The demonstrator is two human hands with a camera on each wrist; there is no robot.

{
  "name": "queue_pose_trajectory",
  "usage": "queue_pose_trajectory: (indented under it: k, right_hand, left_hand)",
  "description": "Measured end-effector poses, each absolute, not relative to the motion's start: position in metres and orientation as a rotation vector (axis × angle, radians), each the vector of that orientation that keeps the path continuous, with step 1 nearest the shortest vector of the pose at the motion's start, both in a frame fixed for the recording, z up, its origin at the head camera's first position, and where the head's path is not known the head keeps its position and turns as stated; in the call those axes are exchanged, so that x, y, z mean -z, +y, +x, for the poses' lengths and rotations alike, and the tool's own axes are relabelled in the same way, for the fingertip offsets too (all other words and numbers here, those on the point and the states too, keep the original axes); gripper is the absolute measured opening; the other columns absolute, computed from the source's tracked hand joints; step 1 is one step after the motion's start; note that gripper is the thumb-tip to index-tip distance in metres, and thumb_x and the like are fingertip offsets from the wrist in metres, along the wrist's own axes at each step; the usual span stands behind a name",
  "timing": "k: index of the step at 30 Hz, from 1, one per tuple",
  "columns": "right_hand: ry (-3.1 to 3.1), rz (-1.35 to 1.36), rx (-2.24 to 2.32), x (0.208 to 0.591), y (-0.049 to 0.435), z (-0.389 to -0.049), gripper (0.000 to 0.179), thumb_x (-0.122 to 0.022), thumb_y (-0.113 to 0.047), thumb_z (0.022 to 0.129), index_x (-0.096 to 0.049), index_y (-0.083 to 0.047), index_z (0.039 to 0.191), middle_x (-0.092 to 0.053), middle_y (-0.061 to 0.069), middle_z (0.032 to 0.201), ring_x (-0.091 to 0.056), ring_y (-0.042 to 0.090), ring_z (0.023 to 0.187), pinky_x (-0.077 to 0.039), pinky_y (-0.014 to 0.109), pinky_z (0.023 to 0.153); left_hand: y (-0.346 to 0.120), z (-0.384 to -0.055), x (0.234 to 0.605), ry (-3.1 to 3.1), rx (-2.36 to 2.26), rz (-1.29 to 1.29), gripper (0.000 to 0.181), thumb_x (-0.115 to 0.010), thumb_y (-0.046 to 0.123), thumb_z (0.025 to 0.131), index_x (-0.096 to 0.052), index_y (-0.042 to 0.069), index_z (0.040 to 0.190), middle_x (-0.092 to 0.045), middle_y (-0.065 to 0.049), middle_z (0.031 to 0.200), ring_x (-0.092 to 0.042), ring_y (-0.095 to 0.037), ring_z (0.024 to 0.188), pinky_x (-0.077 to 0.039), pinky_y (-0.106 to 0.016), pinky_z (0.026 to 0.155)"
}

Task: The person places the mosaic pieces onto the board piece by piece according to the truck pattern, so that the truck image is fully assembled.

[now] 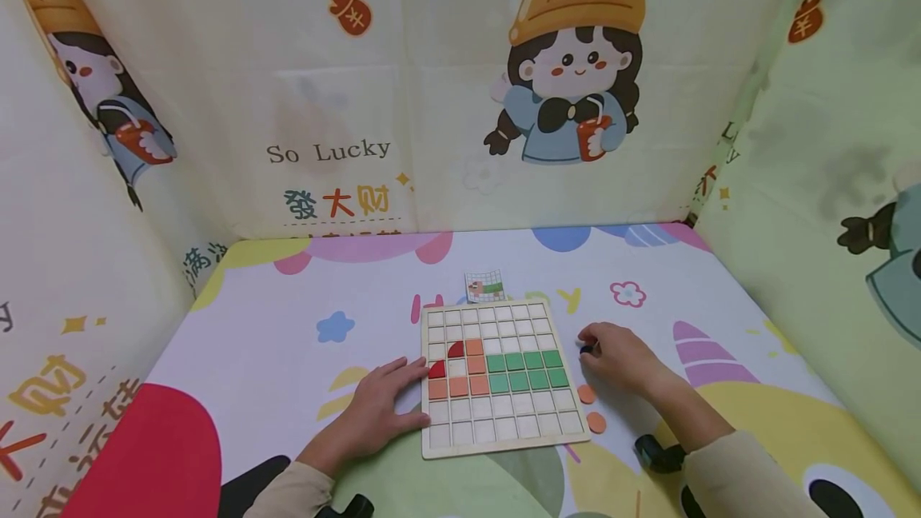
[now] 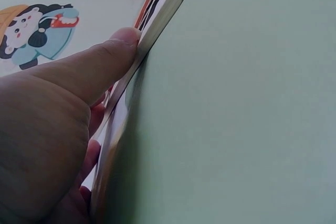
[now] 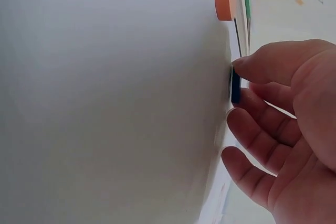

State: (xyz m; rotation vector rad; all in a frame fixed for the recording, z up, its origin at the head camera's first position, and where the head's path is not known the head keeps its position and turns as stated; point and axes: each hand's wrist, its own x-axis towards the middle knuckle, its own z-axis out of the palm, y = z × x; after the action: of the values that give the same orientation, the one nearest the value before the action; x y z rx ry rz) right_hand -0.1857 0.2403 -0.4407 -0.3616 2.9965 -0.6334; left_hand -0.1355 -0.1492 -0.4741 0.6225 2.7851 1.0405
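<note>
A wooden grid board (image 1: 505,425) lies on the table, with green squares (image 1: 527,371), orange squares (image 1: 458,387) and red quarter-round pieces (image 1: 436,370) in some cells. At its left edge rests my left hand (image 1: 374,410), fingers spread and thumb touching the rim; the left wrist view shows the thumb (image 2: 121,45) against the board's edge. Just right of the board, my right hand (image 1: 626,358) pinches a small dark piece (image 3: 235,84) between thumb and forefinger, close to the tabletop. Its full shape is hidden by the fingers.
Two orange round pieces (image 1: 596,422) lie by the board's right edge, nearer me than the right hand. A small picture card (image 1: 485,287) sits behind the board. Printed cloth walls (image 1: 446,102) enclose the table's back and sides.
</note>
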Motion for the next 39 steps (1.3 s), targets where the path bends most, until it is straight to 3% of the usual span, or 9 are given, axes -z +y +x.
queue_pose_trajectory:
  k: [39]
  right_hand:
    - [2.931, -0.758, 0.737, 0.414, 0.146, -0.185, 0.022, -0.070, -0.012, 0.091, -0.068, -0.001, 0.109, -0.065, 0.004, 0.100, -0.059, 0.019, 0.090, -0.052, 0.041, 0.086]
  left_hand:
    - [-0.152, -0.137, 0.476, 2.794, -1.037, 0.637, 0.073, -0.081, 0.041, 0.083, -0.055, 0.013, 0.144, -0.049, -0.003, 0.151, -0.035, -0.037, 0.141, -0.026, -0.066, 0.108]
